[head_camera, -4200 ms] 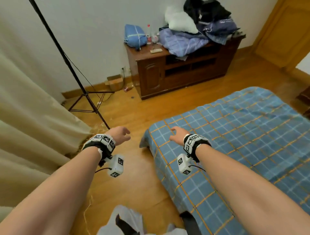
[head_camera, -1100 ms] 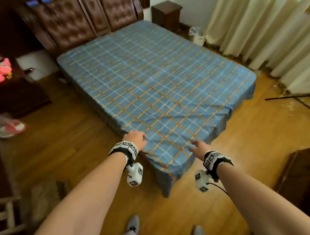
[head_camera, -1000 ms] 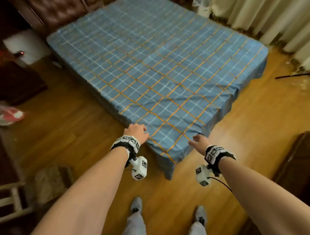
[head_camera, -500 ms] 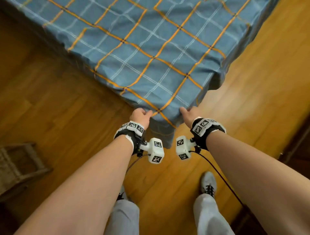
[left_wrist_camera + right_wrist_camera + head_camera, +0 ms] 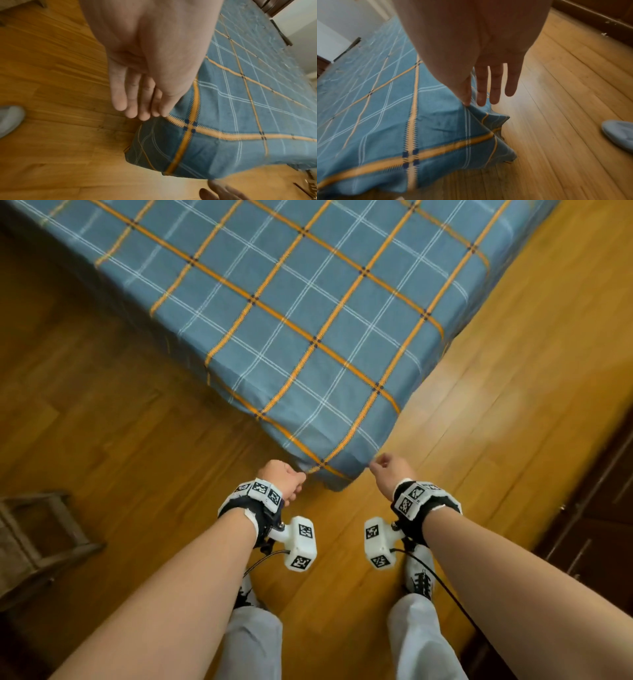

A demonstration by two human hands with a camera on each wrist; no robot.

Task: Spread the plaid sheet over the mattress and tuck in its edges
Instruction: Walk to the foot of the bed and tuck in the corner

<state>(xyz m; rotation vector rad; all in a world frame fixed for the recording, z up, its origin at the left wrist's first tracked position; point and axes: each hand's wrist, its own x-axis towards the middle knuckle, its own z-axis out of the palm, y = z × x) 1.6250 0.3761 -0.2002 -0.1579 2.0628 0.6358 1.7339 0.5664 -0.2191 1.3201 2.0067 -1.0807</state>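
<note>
The blue plaid sheet (image 5: pixel 308 320) with orange lines covers the mattress, which is hidden under it. Its near corner hangs over the wooden floor in front of me. My left hand (image 5: pixel 286 479) pinches the sheet's edge on the left of that corner, and in the left wrist view the thumb and fingertips of this hand (image 5: pixel 145 112) meet on the sheet (image 5: pixel 240 108). My right hand (image 5: pixel 385 465) pinches the edge on the right. In the right wrist view the sheet (image 5: pixel 385 108) rises to a peak at the thumb tip of my right hand (image 5: pixel 471 102), the other fingers straight.
A dark wooden cabinet (image 5: pixel 599 508) stands close on the right. A wooden stool (image 5: pixel 34 542) sits at the left. My shoes (image 5: pixel 419 573) are on the bare wood floor (image 5: pixel 120 422) just behind the hands.
I have bent down over the bed's near corner. Both hands dropped from the top of the sheet to its hanging edge and took hold, a little farther apart than half a second ago.
</note>
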